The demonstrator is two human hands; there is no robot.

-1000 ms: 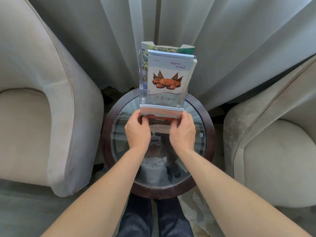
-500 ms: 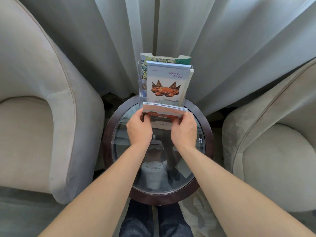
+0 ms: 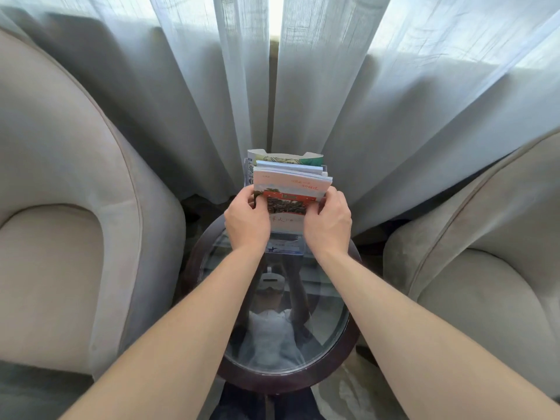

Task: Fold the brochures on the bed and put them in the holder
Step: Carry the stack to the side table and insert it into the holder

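- A beige armchair point(image 3: 75, 213) fills the left of the view, well apart from the work; grey curtains point(image 3: 194, 95) hang behind everything.
- The left hand point(image 3: 247, 221) pinches the left edge of a folded brochure point(image 3: 291, 194), thumb on its front and fingers curled behind it.
- The brochure stands upright in front of the clear holder point(image 3: 288, 248), which sits at the far edge of the round glass table point(image 3: 342, 341). Its top edge is level with the stack of brochures point(image 3: 286, 163) already in the holder; its lower part is hidden between the hands, so whether it has entered the front pocket cannot be told.
- The right hand point(image 3: 328, 222) grips the right edge in the same way, fingers wrapped round the fold.
- A second beige armchair point(image 3: 478, 268) stands on the right, clear of the work.
- The step in hand looks like seating this brochure in the holder's front pocket. To do it well, both hands should keep the folded leaves pressed together so that none splay, hold the bottom edge level, and guide it down just inside the clear front wall.
- The pinch should ease only once the brochure rests on the pocket floor; letting one side go early would likely tilt it.
- The holder seems light, so the push should go straight down, not backward toward the curtains.
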